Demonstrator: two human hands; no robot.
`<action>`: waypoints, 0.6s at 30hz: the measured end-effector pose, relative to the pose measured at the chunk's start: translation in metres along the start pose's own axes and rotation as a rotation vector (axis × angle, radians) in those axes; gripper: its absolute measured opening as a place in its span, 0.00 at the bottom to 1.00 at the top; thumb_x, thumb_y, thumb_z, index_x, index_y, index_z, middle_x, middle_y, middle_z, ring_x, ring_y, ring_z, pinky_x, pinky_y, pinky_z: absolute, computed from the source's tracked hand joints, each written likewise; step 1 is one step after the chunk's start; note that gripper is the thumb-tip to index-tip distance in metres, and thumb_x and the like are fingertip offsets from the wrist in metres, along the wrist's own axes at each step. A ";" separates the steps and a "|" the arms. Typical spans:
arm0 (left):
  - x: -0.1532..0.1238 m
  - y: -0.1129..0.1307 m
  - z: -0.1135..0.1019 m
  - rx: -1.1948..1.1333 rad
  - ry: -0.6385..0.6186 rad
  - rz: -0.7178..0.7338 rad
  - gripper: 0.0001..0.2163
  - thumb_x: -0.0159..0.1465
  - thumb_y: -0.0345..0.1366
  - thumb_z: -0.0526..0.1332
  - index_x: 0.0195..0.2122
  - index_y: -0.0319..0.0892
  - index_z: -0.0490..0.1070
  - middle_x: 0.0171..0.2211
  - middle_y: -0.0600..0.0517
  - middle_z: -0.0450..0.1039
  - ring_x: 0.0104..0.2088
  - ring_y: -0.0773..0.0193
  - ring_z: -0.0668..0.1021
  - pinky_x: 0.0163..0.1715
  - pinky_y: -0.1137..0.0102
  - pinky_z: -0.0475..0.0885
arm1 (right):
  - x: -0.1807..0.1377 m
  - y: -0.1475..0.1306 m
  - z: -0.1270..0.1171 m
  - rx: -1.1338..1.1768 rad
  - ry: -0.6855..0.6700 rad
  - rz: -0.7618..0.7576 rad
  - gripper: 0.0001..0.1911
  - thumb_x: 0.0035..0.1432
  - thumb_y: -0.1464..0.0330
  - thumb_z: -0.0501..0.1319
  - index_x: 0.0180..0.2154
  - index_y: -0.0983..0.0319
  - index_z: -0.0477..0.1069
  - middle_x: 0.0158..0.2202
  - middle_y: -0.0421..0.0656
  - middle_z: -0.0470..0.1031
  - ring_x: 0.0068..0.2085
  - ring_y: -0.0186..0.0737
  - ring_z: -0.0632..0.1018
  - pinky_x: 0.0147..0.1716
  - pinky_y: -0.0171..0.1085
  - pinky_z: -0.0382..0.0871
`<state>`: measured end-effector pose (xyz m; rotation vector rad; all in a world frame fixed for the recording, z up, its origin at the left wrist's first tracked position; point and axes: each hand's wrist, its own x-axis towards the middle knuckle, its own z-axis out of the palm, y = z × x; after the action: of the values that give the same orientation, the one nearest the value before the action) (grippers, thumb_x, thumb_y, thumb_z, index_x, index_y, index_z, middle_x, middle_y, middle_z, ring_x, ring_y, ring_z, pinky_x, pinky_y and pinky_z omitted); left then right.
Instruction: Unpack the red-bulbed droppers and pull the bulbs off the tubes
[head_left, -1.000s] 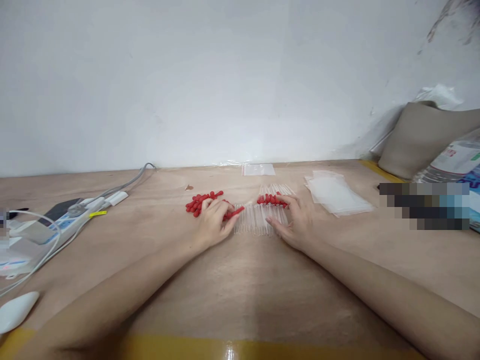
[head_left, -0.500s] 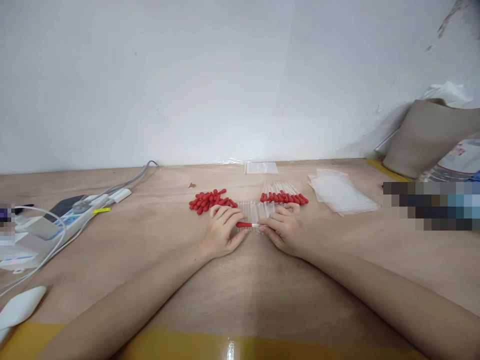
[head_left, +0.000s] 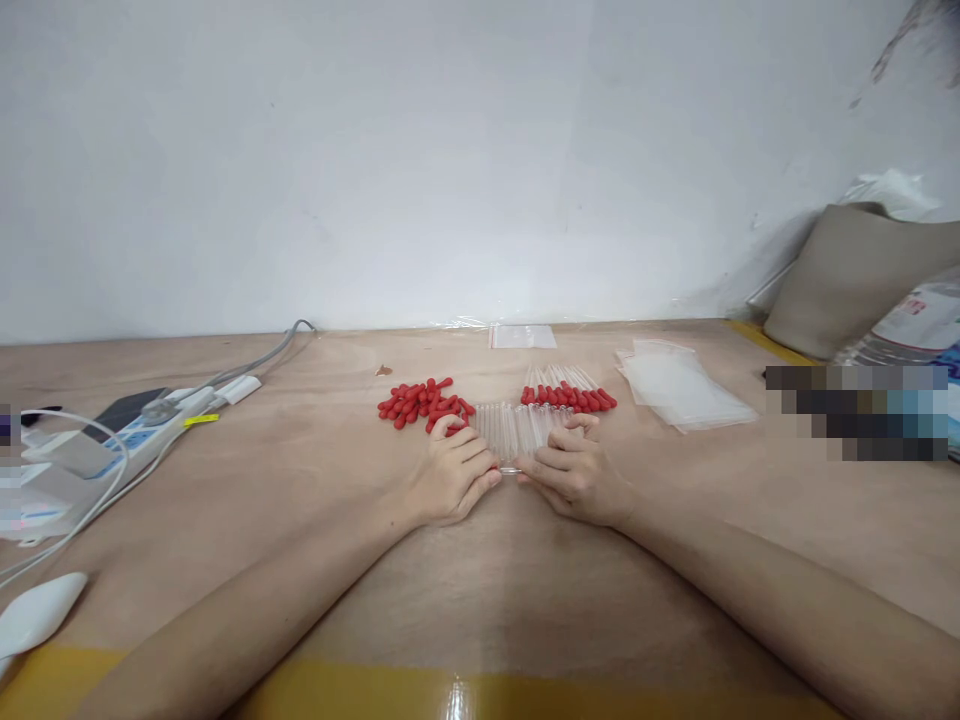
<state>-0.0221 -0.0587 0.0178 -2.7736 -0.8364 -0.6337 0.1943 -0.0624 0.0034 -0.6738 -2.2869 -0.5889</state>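
Note:
Between my two hands lies a glass dropper tube, held level. My left hand is closed at its left end around a red rubber bulb, almost wholly hidden by the fingers. My right hand pinches the tube's other end. Just beyond the fingers, loose glass tubes lie side by side in a row. A pile of red rubber bulbs sits past my left hand. Beyond my right hand are several droppers with red bulbs fitted, their thin tips pointing to the wall.
Clear plastic bags lie at the right, and a small zip bag by the wall. A power strip with cables and a white object occupy the left. A grey container and plastic bottle stand far right.
Both hands have come slightly nearer to me with the dropper. The red bulb, plainly visible before, is now covered by my left fingers. More of the loose tube row shows.

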 end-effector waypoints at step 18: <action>-0.009 -0.044 -0.008 -0.220 0.312 -0.542 0.12 0.64 0.39 0.47 0.33 0.42 0.68 0.31 0.50 0.67 0.34 0.64 0.70 0.38 0.68 0.66 | 0.002 0.015 -0.001 -0.097 0.036 0.351 0.16 0.58 0.71 0.51 0.47 0.58 0.68 0.28 0.41 0.73 0.32 0.36 0.69 0.37 0.42 0.49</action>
<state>-0.0569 -0.0288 0.0229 -2.5101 -1.5292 -1.2742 0.2026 -0.0509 0.0091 -1.0747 -2.0500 -0.5387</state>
